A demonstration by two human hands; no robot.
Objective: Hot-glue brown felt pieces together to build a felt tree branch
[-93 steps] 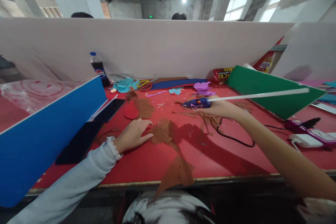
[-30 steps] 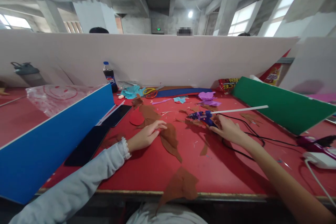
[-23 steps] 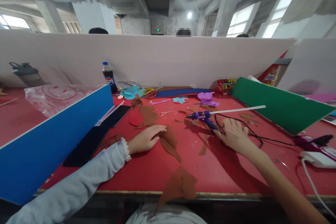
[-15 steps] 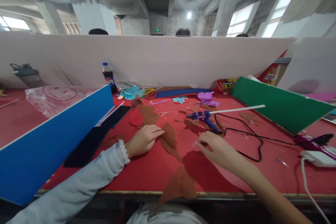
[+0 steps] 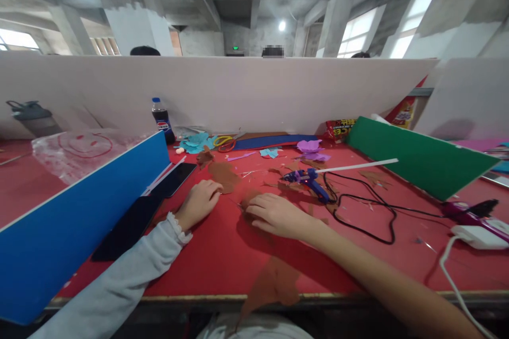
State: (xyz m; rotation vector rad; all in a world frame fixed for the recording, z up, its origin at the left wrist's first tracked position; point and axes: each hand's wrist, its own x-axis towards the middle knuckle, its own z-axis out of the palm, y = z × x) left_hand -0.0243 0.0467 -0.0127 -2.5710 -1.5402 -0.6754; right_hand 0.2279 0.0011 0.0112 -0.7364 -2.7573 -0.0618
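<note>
My left hand [image 5: 200, 204] rests low over the red tabletop, fingers curled together. Its fingertips are at the lower edge of a flat brown cut-out piece [image 5: 222, 176]; what they hold, if anything, is hidden. My right hand [image 5: 276, 215] is closed over a brown leaf-shaped piece [image 5: 251, 197], most of which it covers. A thin strand seems to run between the two hands. Nearer to me, a larger brown piece [image 5: 272, 280] hangs over the table's front edge. To the right of the right hand lies a blue glue gun [image 5: 308, 177] with a white glue stick [image 5: 358, 166] in its back.
A blue board [image 5: 91, 212] stands at left beside dark phones [image 5: 175, 179]; a green board [image 5: 417, 159] stands at right. Scissors [image 5: 226, 143], blue and purple scraps, and a cola bottle [image 5: 162, 122] lie or stand behind. A black cord [image 5: 382, 201] loops at right, near a white power strip [image 5: 477, 237].
My right hand has moved left onto the brown leaf-shaped piece. My left hand has let go of that piece and drawn back to the left. The view has shifted slightly.
</note>
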